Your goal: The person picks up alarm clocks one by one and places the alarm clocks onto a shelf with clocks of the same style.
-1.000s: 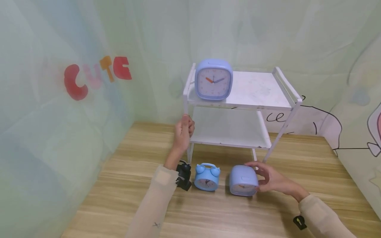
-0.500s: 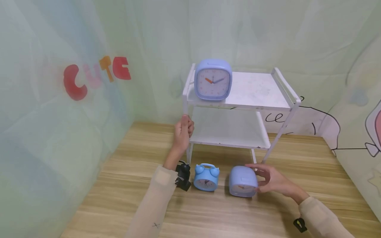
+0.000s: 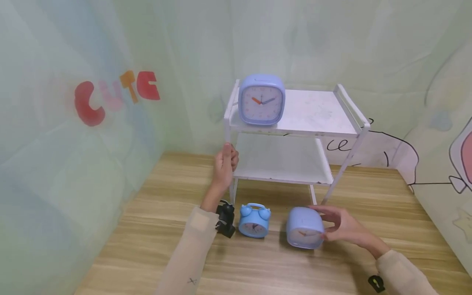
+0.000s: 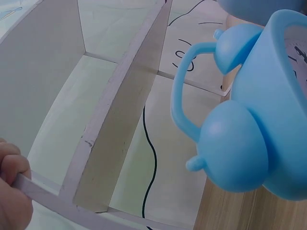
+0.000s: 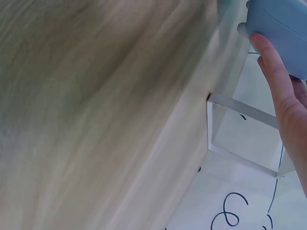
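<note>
In the head view my left hand [image 3: 225,164] grips the front left post of a white two-tier shelf [image 3: 317,112]; the left wrist view shows those fingers [image 4: 14,165] curled round the thin bar. My right hand [image 3: 343,225] holds a rounded square periwinkle alarm clock [image 3: 304,223] by its right side, thumb in front and fingers behind. That clock leans back, its face partly visible. A sky-blue twin-bell alarm clock [image 3: 254,221] stands to its left, large in the left wrist view. Another periwinkle clock [image 3: 262,102] sits upright on the top tier's left end.
The shelf stands on a wood-grain tabletop [image 3: 147,246]. Fabric walls enclose the back and both sides, with "CUTE" lettering [image 3: 90,104] on the left one. A black wrist camera [image 3: 225,219] hangs under the left forearm, near the twin-bell clock.
My right hand has moved slightly right and nearer with the periwinkle clock, which has tipped so more of its face shows. The left hand keeps its grip on the post.
</note>
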Demonstrator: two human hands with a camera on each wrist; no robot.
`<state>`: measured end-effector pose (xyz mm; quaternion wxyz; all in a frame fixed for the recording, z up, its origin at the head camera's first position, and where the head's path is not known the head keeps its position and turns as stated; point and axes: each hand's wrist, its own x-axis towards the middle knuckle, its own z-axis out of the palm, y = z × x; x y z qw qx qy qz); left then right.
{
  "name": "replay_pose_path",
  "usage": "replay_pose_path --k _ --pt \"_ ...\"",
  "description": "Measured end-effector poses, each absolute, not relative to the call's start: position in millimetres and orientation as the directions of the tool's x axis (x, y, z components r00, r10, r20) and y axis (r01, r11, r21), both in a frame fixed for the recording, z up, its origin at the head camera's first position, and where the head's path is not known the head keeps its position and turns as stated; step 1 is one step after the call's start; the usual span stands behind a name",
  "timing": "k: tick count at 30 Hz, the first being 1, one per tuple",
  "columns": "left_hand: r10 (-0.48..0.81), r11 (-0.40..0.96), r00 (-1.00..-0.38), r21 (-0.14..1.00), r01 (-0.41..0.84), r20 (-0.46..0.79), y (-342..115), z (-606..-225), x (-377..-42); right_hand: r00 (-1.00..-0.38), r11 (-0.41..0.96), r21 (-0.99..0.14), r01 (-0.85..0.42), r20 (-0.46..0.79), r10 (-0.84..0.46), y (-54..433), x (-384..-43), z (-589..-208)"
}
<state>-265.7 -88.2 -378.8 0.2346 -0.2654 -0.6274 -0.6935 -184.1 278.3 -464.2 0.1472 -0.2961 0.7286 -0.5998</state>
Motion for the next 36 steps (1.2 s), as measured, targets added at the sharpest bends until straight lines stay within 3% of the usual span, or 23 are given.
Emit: replay_pose_path --k 17,25,36 --pt "0.014 -0.091 -0.735 0.733 0.674 0.677 -87.8 -384.4 -267.3 -0.748 -0.014 -0.961 -0.276 0.225 -0.625 289.6 -174.1 -416.9" --pt "0.010 -0.088 -0.735 0.733 0.675 0.678 -90.0 -383.2 -268.8 -0.724 0.023 -0.945 -0.327 0.235 -0.649 291.0 -170.2 -387.0" --pt "0.019 -0.094 -0.724 0.722 0.685 0.689 -89.4 -382.6 -269.8 -0.736 0.080 -0.937 -0.339 0.211 -0.643 287.5 -166.0 -359.6"
